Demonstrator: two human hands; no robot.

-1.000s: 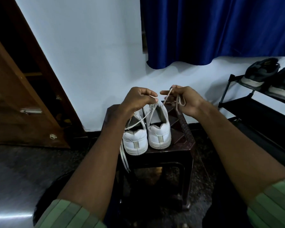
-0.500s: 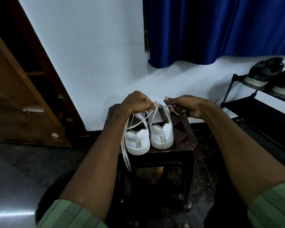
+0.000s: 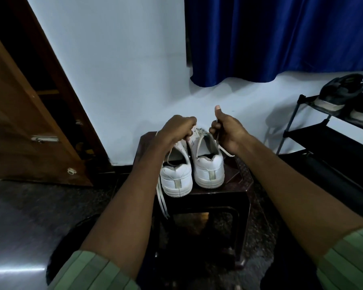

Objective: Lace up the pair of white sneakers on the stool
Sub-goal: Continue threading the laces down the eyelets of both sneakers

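Observation:
Two white sneakers stand heel-first on a dark brown stool (image 3: 237, 185). The left sneaker (image 3: 177, 176) has loose lace ends (image 3: 162, 203) hanging over the stool's front edge. Above the right sneaker (image 3: 209, 170), my left hand (image 3: 176, 130) pinches one end of its white lace (image 3: 225, 150) near the tongue. My right hand (image 3: 226, 130) grips the other end in a fist with the thumb pointing up; that lace trails down past the shoe's right side. The front parts of both shoes are hidden behind my hands.
A wooden door (image 3: 25, 126) stands open at the left. A black shoe rack (image 3: 331, 135) with dark shoes (image 3: 342, 91) is at the right. A blue curtain (image 3: 281, 38) hangs on the white wall behind the stool. The floor is dark speckled stone.
My right hand has turned upright, thumb raised, and pulled its lace end up and back. My left hand stays at the right sneaker's tongue, holding the other end.

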